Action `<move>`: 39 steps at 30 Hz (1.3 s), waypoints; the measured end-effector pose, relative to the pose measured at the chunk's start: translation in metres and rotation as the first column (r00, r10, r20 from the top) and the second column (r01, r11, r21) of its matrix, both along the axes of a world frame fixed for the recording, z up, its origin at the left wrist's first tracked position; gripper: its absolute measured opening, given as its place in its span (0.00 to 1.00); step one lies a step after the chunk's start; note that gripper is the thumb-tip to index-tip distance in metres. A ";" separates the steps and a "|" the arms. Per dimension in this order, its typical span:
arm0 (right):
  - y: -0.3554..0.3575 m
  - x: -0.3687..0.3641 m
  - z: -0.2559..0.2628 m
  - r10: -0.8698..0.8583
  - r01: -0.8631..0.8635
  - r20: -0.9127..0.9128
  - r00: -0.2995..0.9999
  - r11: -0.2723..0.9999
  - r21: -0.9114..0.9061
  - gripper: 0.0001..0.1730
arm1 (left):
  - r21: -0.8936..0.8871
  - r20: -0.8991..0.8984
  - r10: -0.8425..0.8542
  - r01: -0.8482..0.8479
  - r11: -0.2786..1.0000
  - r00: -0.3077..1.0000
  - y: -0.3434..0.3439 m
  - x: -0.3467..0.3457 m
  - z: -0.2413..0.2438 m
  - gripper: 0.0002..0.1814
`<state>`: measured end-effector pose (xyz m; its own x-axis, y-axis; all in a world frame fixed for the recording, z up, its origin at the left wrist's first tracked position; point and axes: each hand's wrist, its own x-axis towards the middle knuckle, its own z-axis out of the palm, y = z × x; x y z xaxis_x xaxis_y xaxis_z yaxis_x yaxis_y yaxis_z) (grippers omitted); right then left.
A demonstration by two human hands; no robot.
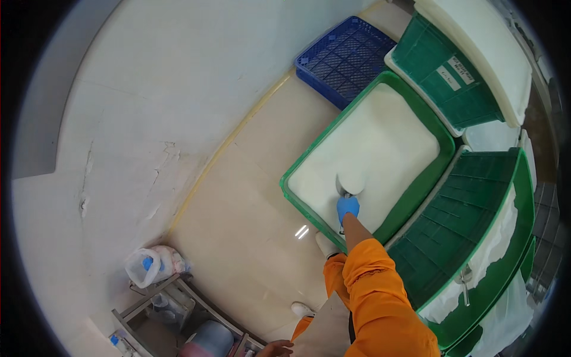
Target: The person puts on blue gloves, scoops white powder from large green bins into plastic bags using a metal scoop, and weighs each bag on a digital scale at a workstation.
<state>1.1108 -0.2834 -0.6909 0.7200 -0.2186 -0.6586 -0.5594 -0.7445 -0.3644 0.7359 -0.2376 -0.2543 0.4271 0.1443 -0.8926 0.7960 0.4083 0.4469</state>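
Note:
My right hand [348,209], in a blue glove, is closed around the handle of a metal scoop [343,186]. The scoop's bowl is in white powder [366,134] that fills much of a large green plastic tub [328,120]. Its handle end sticks out below the glove. At the bottom edge, my left hand [277,348], bare, is partly cut off by the picture's rim, near an orange trouser leg; whether it holds anything is not plain.
A blue plastic crate [345,56] lies beyond the tub. Green tubs [450,223] stand at the right, one with white contents and another scoop [465,283]. A metal cart [151,299] and a lined waste bag [154,267] are at lower left. The wall is cracked.

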 end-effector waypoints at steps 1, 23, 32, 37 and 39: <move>-0.008 0.009 -0.016 -0.066 0.063 0.043 0.997 0.995 0.083 0.14 | -0.002 -0.040 0.042 -0.042 0.999 0.998 0.001 -0.003 -0.004 0.23; -0.112 -0.031 0.343 0.160 -0.100 0.654 0.739 0.987 -0.129 0.13 | 0.136 0.060 0.558 -0.561 0.817 0.827 -0.089 -0.269 -0.020 0.26; -0.047 -0.216 0.505 0.347 -0.566 0.851 0.395 0.821 -0.072 0.12 | 0.346 -0.058 0.941 -0.878 0.332 0.333 -0.208 -0.517 -0.083 0.16; -0.005 -0.378 0.517 0.398 -0.900 0.888 0.229 0.434 0.038 0.10 | 0.509 0.179 0.978 -0.861 -0.001 0.105 -0.259 -0.642 -0.066 0.19; 0.010 -0.454 0.535 0.588 -0.971 0.783 0.202 0.225 0.081 0.12 | 0.562 0.324 0.945 -0.794 -0.233 -0.047 -0.257 -0.668 -0.014 0.23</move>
